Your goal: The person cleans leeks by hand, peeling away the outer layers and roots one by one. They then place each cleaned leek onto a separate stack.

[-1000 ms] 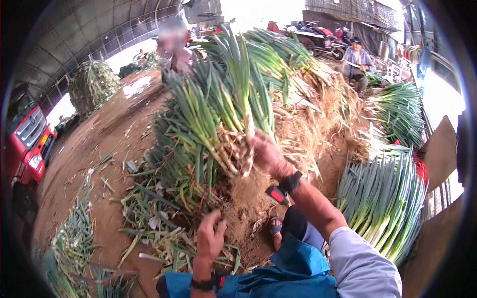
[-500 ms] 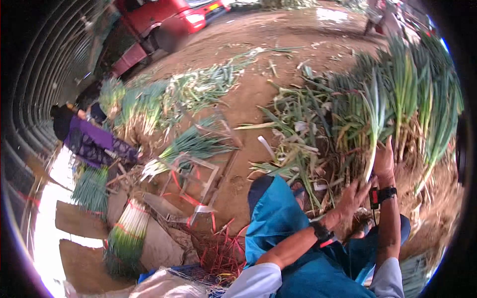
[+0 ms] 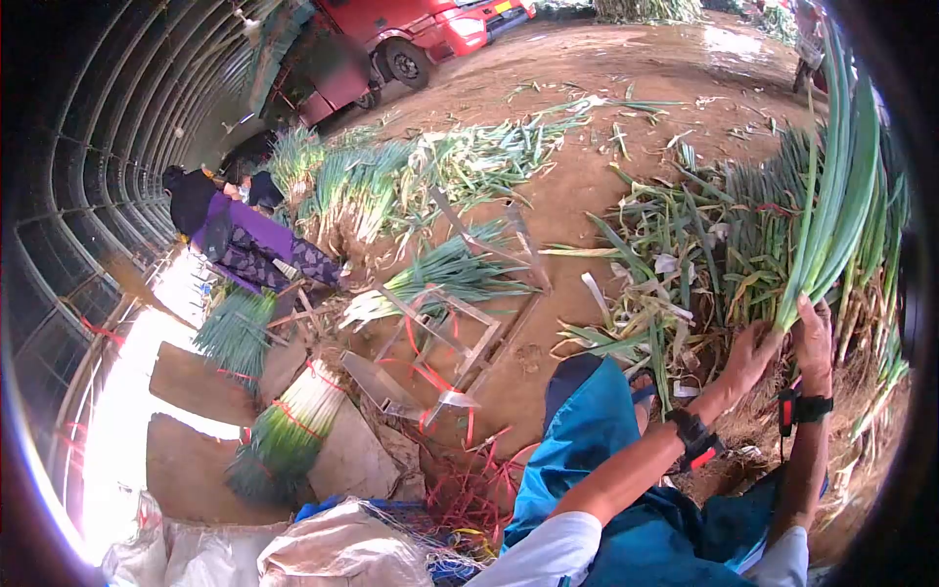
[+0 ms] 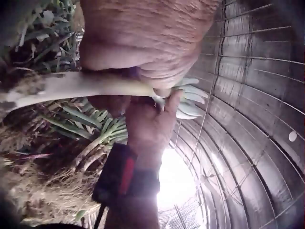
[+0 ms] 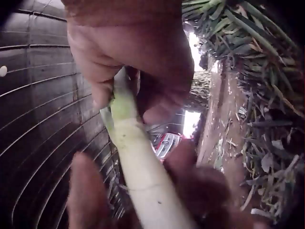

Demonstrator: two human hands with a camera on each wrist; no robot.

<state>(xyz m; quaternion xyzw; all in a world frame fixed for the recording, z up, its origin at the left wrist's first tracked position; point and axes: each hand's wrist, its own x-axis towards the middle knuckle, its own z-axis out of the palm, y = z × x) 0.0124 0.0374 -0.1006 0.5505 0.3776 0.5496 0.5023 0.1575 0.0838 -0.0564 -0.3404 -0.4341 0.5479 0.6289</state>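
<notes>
A green onion [image 3: 829,196] stands upright at the right of the head view, its long leaves fanning upward. My right hand [image 3: 813,342] pinches it at the neck where the leaves begin. Just below, my left hand [image 3: 751,360] has its fingers around the pale shaft. In the left wrist view the white stalk [image 4: 100,85] runs under my left hand [image 4: 143,38], with a dirty root end at the left. The right wrist view has my right hand [image 5: 128,52] above the shaft [image 5: 147,181], and blurred left-hand fingers [image 5: 88,191] beside it.
A pile of untrimmed green onions [image 3: 773,225] lies at the right, with loose leaves [image 3: 646,274] beside it. Left of my legs are a metal frame [image 3: 440,342], a tied bundle [image 3: 293,421] and red ties [image 3: 469,489]. A person in purple [image 3: 245,230] bends farther off.
The head view has swung left. My right hand has brought the green onion away from the pile, and my left hand, free one second ago, has come up to grip its shaft.
</notes>
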